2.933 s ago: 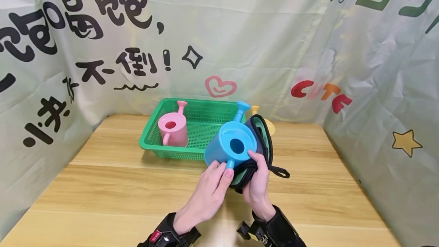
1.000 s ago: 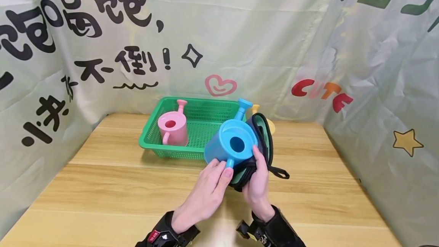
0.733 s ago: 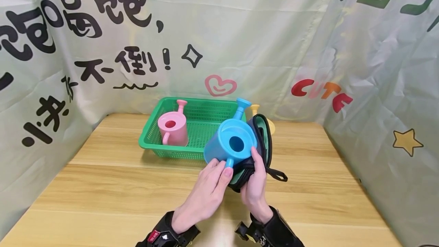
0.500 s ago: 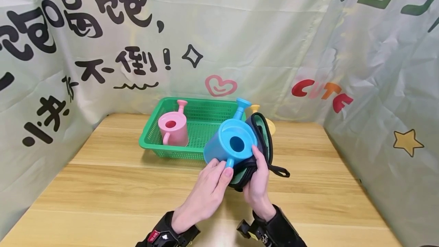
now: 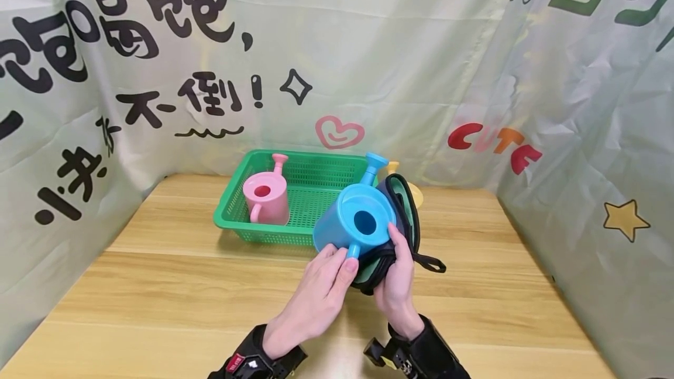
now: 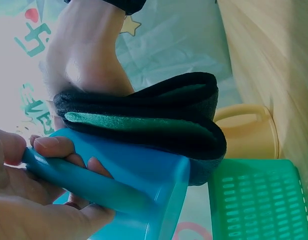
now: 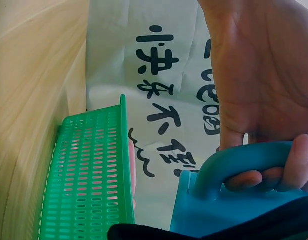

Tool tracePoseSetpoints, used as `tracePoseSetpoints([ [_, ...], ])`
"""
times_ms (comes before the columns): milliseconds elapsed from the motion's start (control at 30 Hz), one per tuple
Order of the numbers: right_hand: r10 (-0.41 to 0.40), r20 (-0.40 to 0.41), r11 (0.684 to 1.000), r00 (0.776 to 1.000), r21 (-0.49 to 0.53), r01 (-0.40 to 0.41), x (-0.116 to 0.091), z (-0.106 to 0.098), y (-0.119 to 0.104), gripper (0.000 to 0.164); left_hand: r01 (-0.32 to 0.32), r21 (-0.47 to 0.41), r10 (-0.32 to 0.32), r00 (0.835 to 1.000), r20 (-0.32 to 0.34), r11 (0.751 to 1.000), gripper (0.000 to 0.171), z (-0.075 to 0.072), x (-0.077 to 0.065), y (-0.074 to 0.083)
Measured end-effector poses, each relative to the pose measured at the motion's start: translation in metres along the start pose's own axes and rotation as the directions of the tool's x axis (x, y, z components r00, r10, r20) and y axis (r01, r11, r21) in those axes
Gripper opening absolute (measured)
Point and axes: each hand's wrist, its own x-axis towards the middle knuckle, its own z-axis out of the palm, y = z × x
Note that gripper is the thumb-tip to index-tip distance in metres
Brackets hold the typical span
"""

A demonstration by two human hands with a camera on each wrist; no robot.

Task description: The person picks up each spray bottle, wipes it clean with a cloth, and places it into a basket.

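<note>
A blue toy watering can [image 5: 342, 221] is held tilted above the table, its spout pointing away and its top opening facing me. My left hand [image 5: 316, 294] grips the can's handle [image 6: 89, 182], fingers curled round it. My right hand [image 5: 397, 282] holds a folded cloth [image 5: 402, 209], dark with green inner faces, a black edge and a hanging loop, against the can's right side. The right thumb lies by the can's top rim; the other right fingers are mostly hidden behind the cloth. In the right wrist view the cloth [image 7: 233, 231] crosses the bottom.
Behind the can stands a green perforated basket [image 5: 302, 235] with a pink watering can [image 5: 271, 203] at its left end. A yellow watering can [image 5: 416, 193] sits right of the basket, mostly hidden. Printed fabric [image 5: 411, 63] encloses the wooden table [image 5: 174, 291].
The right hand and cloth shift slightly left, then back right against the can's side. The right thumb sits a little higher than in the oldest frame. Can and left hand barely move.
</note>
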Motion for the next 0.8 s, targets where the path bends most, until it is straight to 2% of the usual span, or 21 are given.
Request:
tracePoseSetpoints([
  [800, -0.02, -0.029, 1.0, 0.999, 0.004, 0.02, -0.0051, 0.0059, 0.0041, 0.048, 0.004, -0.012, -0.004, 1.0, -0.01, 1.0, 0.026, -0.0001, -0.0008, -0.0014],
])
